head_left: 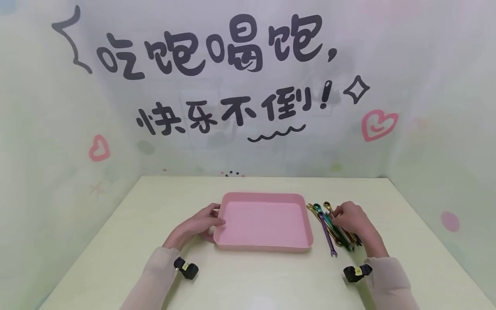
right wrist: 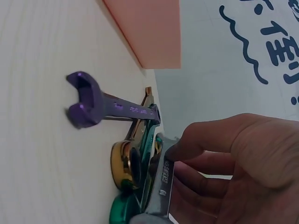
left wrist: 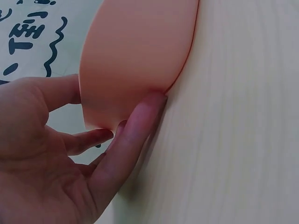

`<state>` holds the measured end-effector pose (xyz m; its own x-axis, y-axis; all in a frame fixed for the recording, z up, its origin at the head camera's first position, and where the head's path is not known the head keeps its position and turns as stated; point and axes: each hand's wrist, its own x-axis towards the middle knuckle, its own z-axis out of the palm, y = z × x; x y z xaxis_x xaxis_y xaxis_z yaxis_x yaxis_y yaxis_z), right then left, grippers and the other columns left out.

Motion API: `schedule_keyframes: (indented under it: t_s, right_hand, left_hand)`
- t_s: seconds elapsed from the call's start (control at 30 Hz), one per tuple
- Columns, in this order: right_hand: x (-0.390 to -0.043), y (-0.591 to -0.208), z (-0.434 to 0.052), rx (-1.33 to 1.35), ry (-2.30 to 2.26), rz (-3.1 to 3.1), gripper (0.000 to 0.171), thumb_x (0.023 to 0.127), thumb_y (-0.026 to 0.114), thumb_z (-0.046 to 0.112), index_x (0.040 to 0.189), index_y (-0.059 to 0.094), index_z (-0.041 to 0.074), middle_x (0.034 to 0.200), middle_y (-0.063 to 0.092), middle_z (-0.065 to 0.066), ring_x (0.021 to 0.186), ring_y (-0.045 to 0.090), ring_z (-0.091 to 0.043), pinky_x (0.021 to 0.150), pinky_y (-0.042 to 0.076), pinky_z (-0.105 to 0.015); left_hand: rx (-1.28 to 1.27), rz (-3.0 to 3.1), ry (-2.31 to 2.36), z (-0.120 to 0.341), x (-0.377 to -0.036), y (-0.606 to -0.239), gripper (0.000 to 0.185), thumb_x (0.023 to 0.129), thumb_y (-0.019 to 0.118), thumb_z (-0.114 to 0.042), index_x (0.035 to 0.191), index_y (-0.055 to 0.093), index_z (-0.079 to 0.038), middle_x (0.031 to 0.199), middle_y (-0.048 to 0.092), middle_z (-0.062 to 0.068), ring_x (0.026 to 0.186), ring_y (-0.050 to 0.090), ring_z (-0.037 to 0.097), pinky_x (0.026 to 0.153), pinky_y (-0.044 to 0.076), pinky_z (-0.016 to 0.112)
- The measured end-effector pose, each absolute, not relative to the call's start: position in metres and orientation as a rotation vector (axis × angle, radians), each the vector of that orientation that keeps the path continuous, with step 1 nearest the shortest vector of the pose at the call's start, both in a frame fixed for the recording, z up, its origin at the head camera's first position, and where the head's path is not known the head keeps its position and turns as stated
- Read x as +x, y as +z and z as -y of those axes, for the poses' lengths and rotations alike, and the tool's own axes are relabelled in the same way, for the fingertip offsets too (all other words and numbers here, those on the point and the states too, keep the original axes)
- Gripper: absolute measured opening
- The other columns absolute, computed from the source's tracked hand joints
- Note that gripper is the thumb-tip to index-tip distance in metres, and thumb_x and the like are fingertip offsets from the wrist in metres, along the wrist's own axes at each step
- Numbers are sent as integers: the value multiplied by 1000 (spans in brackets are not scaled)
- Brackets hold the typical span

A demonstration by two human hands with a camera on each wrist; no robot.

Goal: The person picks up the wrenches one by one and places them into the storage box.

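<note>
A shallow pink tray [head_left: 263, 196] lies flat in the middle of the pale table. My left hand [head_left: 216, 216] holds its left rim; in the left wrist view the thumb goes over the edge of the tray [left wrist: 135, 51] while the fingers [left wrist: 140, 123] lie along its outer wall. Right of the tray is a small pile of coloured wrenches [head_left: 329, 226]: a purple one [right wrist: 93, 102], a gold ring end [right wrist: 122, 163] and green ones. My right hand [head_left: 336, 215] rests on the pile and pinches the shaft of a silvery-green wrench [right wrist: 163, 179] between thumb and fingers.
The tray has nothing in it. The table [head_left: 248, 280] is boxed in by walls at the back and both sides, printed with black lettering and pink hearts [head_left: 377, 124]. A small black camera sits on each wrist.
</note>
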<state>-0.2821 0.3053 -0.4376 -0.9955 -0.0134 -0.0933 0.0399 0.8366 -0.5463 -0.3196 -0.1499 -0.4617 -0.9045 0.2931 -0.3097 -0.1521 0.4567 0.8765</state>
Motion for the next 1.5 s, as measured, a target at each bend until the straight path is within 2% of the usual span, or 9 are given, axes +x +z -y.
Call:
schedule_keyframes:
  t_s: [0.13, 0.23, 0.33, 0.53, 0.8, 0.97, 1.2, 1.33, 1.5]
  right_hand:
    - [-284, -435, -302, 92, -1029, -2857, 32, 91, 66, 10, 114, 69, -11, 104, 70, -23, 75, 61, -21, 63, 54, -32]
    - [-285, -430, -301, 121, -1171, -2796, 32, 96, 64, 9, 119, 66, -14, 108, 70, -26, 82, 66, -20, 71, 61, -34]
    - [-286, -427, -301, 103, -1276, -2741, 33, 99, 62, 9, 121, 63, -15, 113, 68, -28, 86, 68, -20, 77, 64, -35]
    - [-282, -417, -301, 14, -1379, -2683, 32, 103, 55, 10, 122, 55, -16, 109, 68, -26, 84, 65, -16, 76, 62, -32]
    - [-277, -407, -284, -123, -1571, -2470, 30, 109, 43, 16, 129, 40, -7, 95, 69, -17, 75, 67, -20, 67, 64, -39]
    - [-280, -397, -266, -155, -1619, -2461, 35, 108, 45, 16, 134, 37, -6, 96, 70, -18, 78, 67, -21, 68, 64, -36]
    - [-291, -390, -247, -188, -1741, -2373, 53, 99, 58, 8, 144, 34, -8, 95, 77, -11, 82, 72, -16, 74, 64, -33]
    - [-296, -392, -236, -229, -1805, -2319, 59, 98, 62, 5, 149, 34, -8, 107, 76, -18, 88, 76, -18, 78, 64, -32]
    - [-297, -395, -235, -252, -1846, -2265, 56, 98, 62, 0, 148, 38, -11, 117, 73, -26, 89, 76, -17, 80, 64, -30]
  left_hand:
    - [106, -2294, 1449, 154, -316, -463, 66, 97, 67, -18, 155, 37, -10, 136, 50, 18, 113, 61, 29, 68, 65, 41]
    - [107, -2299, 1448, 154, -316, -463, 67, 97, 67, -20, 155, 37, -10, 138, 49, 17, 116, 59, 30, 68, 65, 40]
    - [104, -2302, 1444, 155, -316, -462, 66, 97, 66, -20, 155, 37, -10, 138, 48, 17, 116, 58, 30, 68, 65, 40]
    - [118, -2296, 1443, 152, -318, -463, 65, 98, 65, -21, 156, 37, -10, 137, 49, 17, 116, 59, 29, 67, 65, 39]
    - [108, -2287, 1467, 152, -316, -467, 62, 99, 63, -18, 155, 39, -9, 136, 51, 17, 112, 61, 28, 65, 64, 38]
    - [98, -2280, 1496, 152, -315, -467, 61, 99, 65, -19, 154, 41, -9, 134, 52, 16, 112, 61, 28, 65, 65, 39]
    - [82, -2276, 1496, 149, -317, -469, 59, 100, 66, -25, 153, 43, -11, 138, 52, 16, 115, 60, 28, 63, 64, 39]
    - [93, -2283, 1498, 151, -316, -468, 58, 101, 63, -28, 153, 43, -12, 143, 51, 16, 120, 59, 29, 63, 64, 38]
    - [84, -2282, 1489, 151, -315, -465, 57, 103, 61, -26, 153, 42, -10, 142, 55, 16, 122, 60, 29, 63, 64, 39]
